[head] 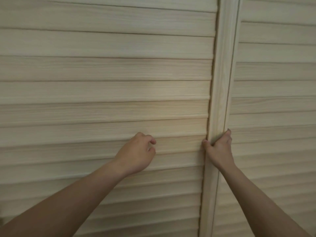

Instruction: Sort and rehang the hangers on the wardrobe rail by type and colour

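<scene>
Head view faces two closed pale louvred wardrobe doors (106, 93), where the right hand (218, 151) grips the upright edge strip (220, 100) between them and the left hand (136, 154), fingers loosely curled, holds nothing against a slat; hangers and rail are out of sight.

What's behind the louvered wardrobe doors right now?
Nothing behind them shows. The slatted doors fill the view, so rail and hangers stay hidden. The right hand grips the left door's edge stile; the left hand rests against a slat.
</scene>
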{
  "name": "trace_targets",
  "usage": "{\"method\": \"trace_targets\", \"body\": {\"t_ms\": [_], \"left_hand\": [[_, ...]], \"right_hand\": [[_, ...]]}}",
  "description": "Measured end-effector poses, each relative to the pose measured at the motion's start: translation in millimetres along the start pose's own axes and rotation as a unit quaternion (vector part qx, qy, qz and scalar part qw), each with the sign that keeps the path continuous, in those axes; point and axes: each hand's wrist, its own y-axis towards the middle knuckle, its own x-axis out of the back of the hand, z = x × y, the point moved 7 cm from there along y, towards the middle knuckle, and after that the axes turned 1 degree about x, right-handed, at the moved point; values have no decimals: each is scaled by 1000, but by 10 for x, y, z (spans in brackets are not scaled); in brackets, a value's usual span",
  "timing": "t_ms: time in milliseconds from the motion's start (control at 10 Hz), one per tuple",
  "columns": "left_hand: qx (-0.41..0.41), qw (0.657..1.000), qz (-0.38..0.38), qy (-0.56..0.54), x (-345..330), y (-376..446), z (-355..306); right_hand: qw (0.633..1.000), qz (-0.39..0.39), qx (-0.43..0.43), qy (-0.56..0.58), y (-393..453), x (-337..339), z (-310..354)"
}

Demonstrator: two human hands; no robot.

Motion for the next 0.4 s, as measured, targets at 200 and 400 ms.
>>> {"method": "trace_targets", "body": {"t_ms": [200, 400], "left_hand": [[2, 1000, -1, 11, 61, -37, -78], [-3, 999, -26, 33, 297, -91, -122]], "right_hand": [[998, 0, -18, 54, 44, 58, -64], [985, -132, 109, -21, -190, 338, 616]]}}
